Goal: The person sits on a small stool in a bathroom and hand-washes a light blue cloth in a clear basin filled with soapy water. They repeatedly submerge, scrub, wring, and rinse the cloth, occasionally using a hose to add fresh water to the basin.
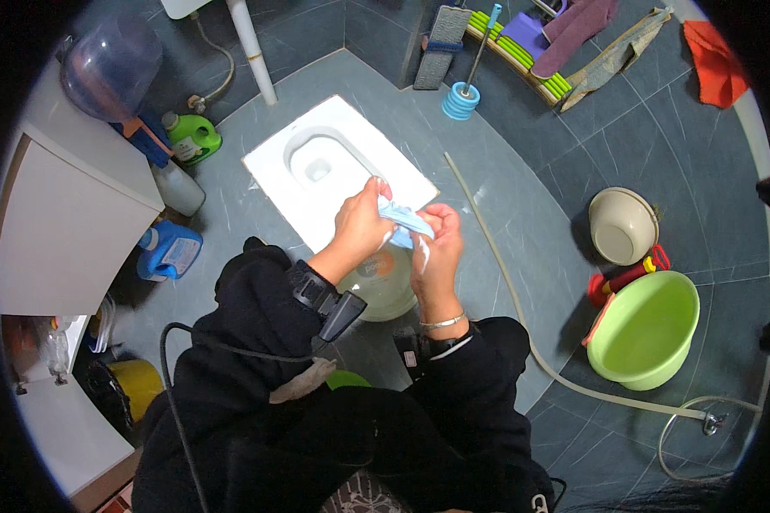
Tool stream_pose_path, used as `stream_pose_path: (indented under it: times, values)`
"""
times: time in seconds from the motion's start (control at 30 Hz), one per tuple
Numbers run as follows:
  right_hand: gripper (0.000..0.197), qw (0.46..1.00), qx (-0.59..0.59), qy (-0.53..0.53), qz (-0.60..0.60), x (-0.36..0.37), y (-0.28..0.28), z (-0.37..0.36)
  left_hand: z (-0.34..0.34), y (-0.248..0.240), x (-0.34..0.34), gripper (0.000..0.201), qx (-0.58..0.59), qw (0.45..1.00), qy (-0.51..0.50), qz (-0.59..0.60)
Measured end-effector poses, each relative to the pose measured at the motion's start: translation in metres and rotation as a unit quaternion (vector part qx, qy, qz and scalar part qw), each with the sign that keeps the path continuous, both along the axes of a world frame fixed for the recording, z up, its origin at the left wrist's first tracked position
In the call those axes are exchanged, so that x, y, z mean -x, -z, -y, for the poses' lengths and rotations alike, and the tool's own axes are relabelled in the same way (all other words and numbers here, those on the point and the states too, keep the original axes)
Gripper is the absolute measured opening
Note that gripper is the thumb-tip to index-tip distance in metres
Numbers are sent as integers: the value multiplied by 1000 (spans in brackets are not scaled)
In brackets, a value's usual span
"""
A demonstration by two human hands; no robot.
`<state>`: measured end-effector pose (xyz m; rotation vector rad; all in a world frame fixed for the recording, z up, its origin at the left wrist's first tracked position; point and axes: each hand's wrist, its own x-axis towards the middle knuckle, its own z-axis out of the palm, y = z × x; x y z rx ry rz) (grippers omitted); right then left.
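A small light blue cloth [406, 219] is bunched between my two hands, with white suds around it. My left hand [359, 224] grips one end, its fingers closed. On the other side my right hand [438, 255] has its fingers curled round the cloth, and white foam clings to its back. Directly below them sits a pale translucent basin [388, 299] with an orange print, partly covered by my hands and sleeves. The white squat toilet [274, 158] lies just beyond my hands, set into the grey tiled floor.
A pale hose [506, 278] runs along the floor on the right to a tap [712, 422]. Beyond it are a green basin [646, 333] and a cream bucket [623, 227]. At left are a white cabinet [77, 231], a blue jug [171, 250] and a green jug [193, 137].
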<state>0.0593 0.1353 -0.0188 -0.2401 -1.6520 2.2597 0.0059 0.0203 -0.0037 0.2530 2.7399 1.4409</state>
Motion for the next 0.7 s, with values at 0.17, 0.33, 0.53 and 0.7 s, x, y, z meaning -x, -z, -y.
stream_pose_path:
  times: [0.17, 0.33, 0.53, 0.7]
  values:
    - [30, 962, 177, -201, 45, -9, -29, -4, 3, 12, 10, 33, -45, 999, -19, -19]
    - [25, 986, -118, -57, 102, -5, -14, -10, -5, 19, 3, 43, -280, 950, 67, 119]
    - [18, 961, -263, 73, 42, 14, 15, -17, 0, 16, -1, 42, -411, 880, 108, 214]
    - [30, 993, 110, -42, 33, 6, 9, -22, 7, 15, 3, 30, -413, 862, 113, 270]
